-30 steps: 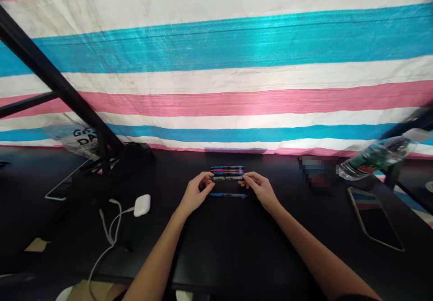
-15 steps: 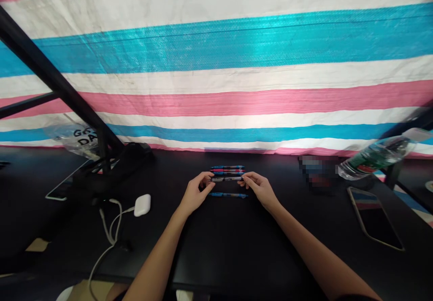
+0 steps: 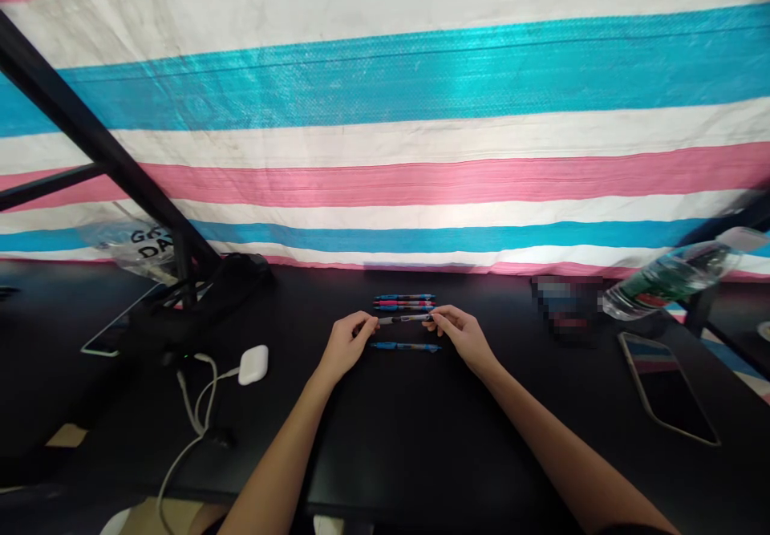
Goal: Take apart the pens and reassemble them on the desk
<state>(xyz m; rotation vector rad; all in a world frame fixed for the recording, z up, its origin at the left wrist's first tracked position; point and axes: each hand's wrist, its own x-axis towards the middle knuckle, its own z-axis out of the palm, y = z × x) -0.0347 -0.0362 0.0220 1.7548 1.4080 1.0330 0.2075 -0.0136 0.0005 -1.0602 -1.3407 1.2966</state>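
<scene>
A grey-and-black pen (image 3: 404,319) lies crosswise between my two hands. My left hand (image 3: 347,346) pinches its left end between thumb and fingers, while my right hand (image 3: 460,333) has its right end pinched. Just beyond it are three pens side by side: a blue pen (image 3: 404,297), a red pen (image 3: 404,303) and another blue pen (image 3: 404,309). Closer to me, a separate blue pen (image 3: 406,346) rests on the black table, roughly parallel to the others and touched by neither hand.
A white earbud case (image 3: 253,365) and white cables (image 3: 204,407) lie left on the black table (image 3: 391,439). On the right are a phone (image 3: 667,391), a plastic bottle (image 3: 667,280) lying tilted and a blurred patch. A black metal frame (image 3: 120,158) stands left, before a striped sheet.
The grey-and-black pen has turned about its length, showing a different side. My left fingers have shifted slightly; my right hand and the other pens stay put.
</scene>
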